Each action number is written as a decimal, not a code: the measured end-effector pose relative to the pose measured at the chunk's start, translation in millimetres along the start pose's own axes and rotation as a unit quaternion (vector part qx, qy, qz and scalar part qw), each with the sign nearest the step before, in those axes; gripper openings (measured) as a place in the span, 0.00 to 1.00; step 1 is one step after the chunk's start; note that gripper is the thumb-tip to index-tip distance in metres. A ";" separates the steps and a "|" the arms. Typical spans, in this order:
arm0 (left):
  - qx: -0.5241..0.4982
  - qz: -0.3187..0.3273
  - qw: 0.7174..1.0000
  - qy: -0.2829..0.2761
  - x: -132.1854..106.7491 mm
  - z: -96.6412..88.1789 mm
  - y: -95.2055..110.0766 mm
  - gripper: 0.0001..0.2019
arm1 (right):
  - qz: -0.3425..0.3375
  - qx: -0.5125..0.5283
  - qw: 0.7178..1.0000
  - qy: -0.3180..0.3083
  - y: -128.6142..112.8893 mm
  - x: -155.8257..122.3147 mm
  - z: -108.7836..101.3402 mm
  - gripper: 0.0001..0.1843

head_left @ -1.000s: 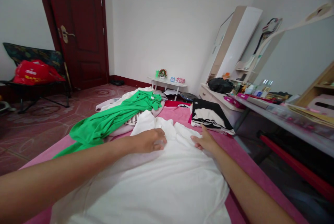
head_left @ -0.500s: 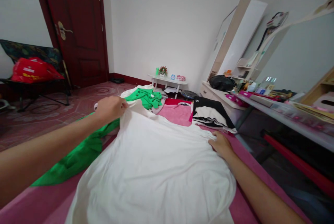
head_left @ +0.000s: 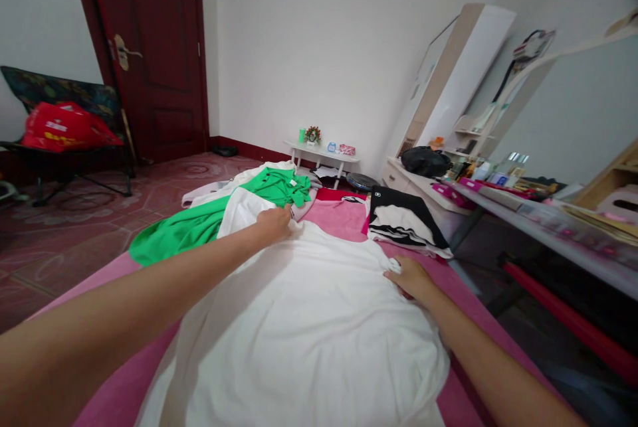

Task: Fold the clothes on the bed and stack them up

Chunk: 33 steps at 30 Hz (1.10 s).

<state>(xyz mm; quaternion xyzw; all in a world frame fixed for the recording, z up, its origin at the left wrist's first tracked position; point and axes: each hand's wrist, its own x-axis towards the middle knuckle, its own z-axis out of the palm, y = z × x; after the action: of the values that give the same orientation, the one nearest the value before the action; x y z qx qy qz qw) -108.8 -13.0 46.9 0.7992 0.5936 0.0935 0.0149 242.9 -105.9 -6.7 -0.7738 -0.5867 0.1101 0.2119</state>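
A white shirt lies spread over the pink bedding in front of me, with soft wrinkles across it. My left hand is closed on the shirt's far edge, near the collar. At the far right edge, my right hand pinches a bunched bit of the same cloth. Part of the shirt beyond my left wrist overlaps a green shirt, which stretches along the left side of the bed. The fingertips of both hands are partly hidden by cloth.
A folded black and white garment sits beyond my right hand. Pink bedding shows beneath the clothes. To the right stands a cluttered table. A folding chair holds a red bag at the left, near a dark red door.
My left hand has moved right and slightly down, drawing the shirt's edge inward. My right hand has shifted slightly left. More of the green shirt shows at the far left.
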 end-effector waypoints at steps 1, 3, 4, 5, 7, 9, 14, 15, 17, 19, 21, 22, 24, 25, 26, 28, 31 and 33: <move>-0.013 -0.004 1.000 -0.010 3.6 5.0 0.1 0.24 | 0.004 0.001 1.000 -0.018 -0.5 -1.9 -0.1 0.09; -0.044 -0.005 0.999 -0.030 10.1 9.8 -4.3 0.16 | 0.029 0.035 0.998 -0.050 -3.3 -6.2 -2.6 0.08; -0.062 -0.004 0.997 -0.035 13.5 9.5 -7.8 0.13 | 0.050 0.072 0.995 -0.054 -5.9 -7.9 -5.5 0.08; -0.083 -0.003 0.996 -0.036 17.2 7.7 -11.6 0.09 | 0.074 0.119 0.989 -0.048 -9.4 -8.7 -9.7 0.08; -0.126 -0.010 0.992 -0.019 26.8 0.3 -18.5 0.05 | 0.108 0.240 0.965 -0.003 -19.0 -6.1 -22.0 0.09; -0.166 -0.024 0.986 0.023 39.6 -9.7 -22.5 0.10 | 0.104 0.365 0.923 0.063 -30.8 3.7 -36.6 0.12; -0.210 -0.042 0.966 0.143 68.6 -20.7 -16.6 0.17 | 0.007 0.481 0.853 0.201 -55.9 49.1 -48.6 0.14; -0.207 -0.033 0.965 0.158 70.7 -17.0 -13.5 0.17 | -0.016 0.458 0.861 0.220 -58.6 57.8 -43.4 0.15; -0.197 -0.001 0.966 0.170 71.0 -2.3 -7.0 0.19 | -0.065 0.383 0.888 0.244 -60.7 71.3 -25.7 0.22; -0.183 0.033 0.970 0.158 68.1 20.0 -2.0 0.26 | -0.120 0.298 0.919 0.229 -58.1 78.8 -2.0 0.33; -0.163 0.056 0.976 0.133 64.6 45.1 0.7 0.34 | -0.188 0.190 0.948 0.174 -51.5 81.2 22.5 0.39; -0.152 0.066 0.979 0.122 63.5 57.1 1.3 0.36 | -0.224 0.120 0.957 0.137 -47.3 81.2 33.4 0.38; -0.126 0.097 0.983 0.089 63.7 77.4 1.5 0.34 | -0.269 -0.031 0.960 0.069 -39.1 80.5 49.9 0.31; -0.115 0.114 0.985 0.068 65.4 85.2 1.5 0.31 | -0.276 -0.092 0.956 0.042 -35.9 80.5 55.3 0.28; -0.106 0.129 0.985 0.044 67.8 91.4 1.5 0.29 | -0.275 -0.137 0.951 0.023 -33.6 80.9 58.8 0.26; -0.097 0.147 0.984 -0.002 73.5 98.9 1.9 0.26 | -0.262 -0.188 0.947 0.006 -32.1 82.3 61.9 0.26; -0.096 0.158 0.982 -0.041 75.5 99.3 3.9 0.26 | -0.245 -0.214 0.946 -0.006 -36.1 82.3 61.7 0.27; -0.094 0.169 0.979 -0.060 67.4 94.1 6.5 0.27 | -0.221 -0.221 0.949 -0.022 -41.0 78.1 61.1 0.29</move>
<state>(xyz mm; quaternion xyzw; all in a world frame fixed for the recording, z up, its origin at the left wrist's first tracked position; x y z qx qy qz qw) -68.2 57.4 -35.8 0.8869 0.4368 0.1025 0.1097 204.3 -10.1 -36.0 -0.6493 -0.7574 -0.0549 0.0411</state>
